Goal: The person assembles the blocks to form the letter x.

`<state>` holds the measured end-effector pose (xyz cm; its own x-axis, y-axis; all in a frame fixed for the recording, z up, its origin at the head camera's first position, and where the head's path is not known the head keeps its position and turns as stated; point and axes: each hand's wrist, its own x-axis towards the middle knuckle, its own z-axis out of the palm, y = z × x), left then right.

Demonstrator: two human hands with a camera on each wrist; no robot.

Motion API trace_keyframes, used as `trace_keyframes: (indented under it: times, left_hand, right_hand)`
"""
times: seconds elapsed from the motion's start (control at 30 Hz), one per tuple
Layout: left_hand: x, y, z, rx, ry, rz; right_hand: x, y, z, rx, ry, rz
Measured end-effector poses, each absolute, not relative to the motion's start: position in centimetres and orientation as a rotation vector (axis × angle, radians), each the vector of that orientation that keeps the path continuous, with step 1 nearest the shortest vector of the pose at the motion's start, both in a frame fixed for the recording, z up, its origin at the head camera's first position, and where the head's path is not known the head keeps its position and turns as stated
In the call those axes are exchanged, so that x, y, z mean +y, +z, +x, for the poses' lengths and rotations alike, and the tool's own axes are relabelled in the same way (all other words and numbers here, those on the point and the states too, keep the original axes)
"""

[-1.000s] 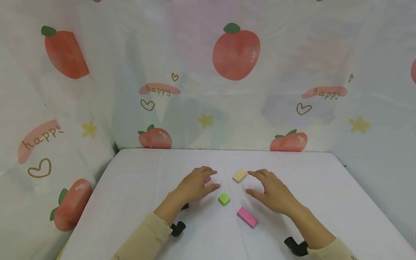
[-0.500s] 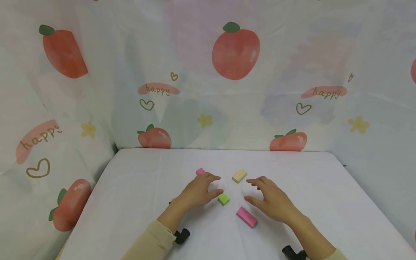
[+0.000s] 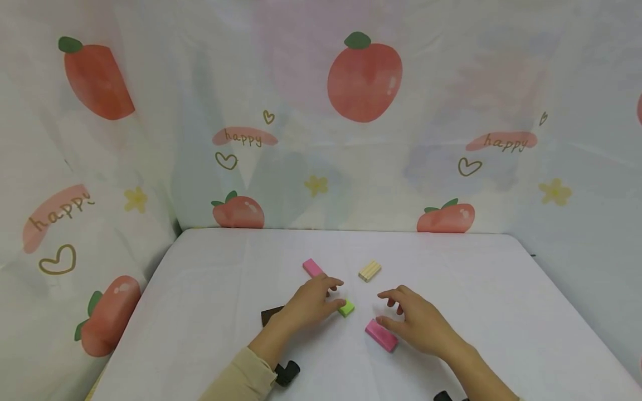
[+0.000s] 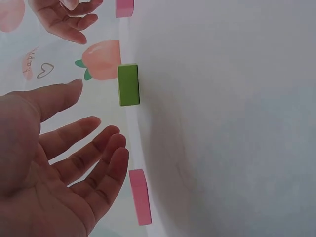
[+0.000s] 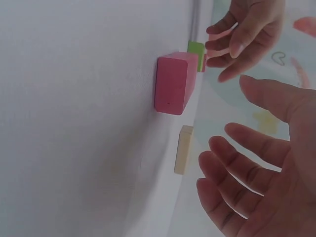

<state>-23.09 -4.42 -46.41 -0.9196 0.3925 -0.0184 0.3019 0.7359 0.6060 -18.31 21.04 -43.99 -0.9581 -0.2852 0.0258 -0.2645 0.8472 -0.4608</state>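
Observation:
My left hand (image 3: 313, 303) hovers with fingers loosely spread beside a lime-green block (image 3: 347, 308), its thumb overlapping that block in the head view. The left wrist view has the green block (image 4: 129, 85) just past the thumb, and nothing in the palm. A pink block (image 3: 311, 267) lies beyond the left fingers, partly covered by them. My right hand (image 3: 418, 320), likewise relaxed and holding nothing, is beside a nearer pink block (image 3: 381, 336); its thumb tip overlaps that block's upper end. In the right wrist view this pink block (image 5: 171, 85) stands out in front of the thumb.
A pale, ridged wooden block (image 3: 370, 270) lies at the back, between and beyond the hands. A dark brown block (image 3: 271, 316) shows partly behind the left wrist. The white table (image 3: 210, 267) ends at a fruit-printed curtain (image 3: 361, 167) behind and at the sides.
Both hands have drawn back toward the person, and the left has also shifted slightly right. The far pink block and the dark block are more exposed. The blocks stay in place.

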Motion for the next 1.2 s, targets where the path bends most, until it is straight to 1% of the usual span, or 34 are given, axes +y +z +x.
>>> trace_keyframes:
  times: [0.4,0.8,1.2]
  left_hand:
    - [-3.9,-46.9,-22.8,2.747,1.008,0.502]
    - [-3.9,-47.8,-22.9,2.742,1.092,0.515]
    - [-3.6,-48.8,-22.6,2.736,1.131,0.469]
  right_hand:
    - [21.0,-44.8,-17.5,2.973,-0.751,-0.482]
    - [20.9,-45.4,-17.1,2.94,-0.741,-0.512]
    - [20.8,-46.0,-16.7,2.913,-0.768,-0.53]
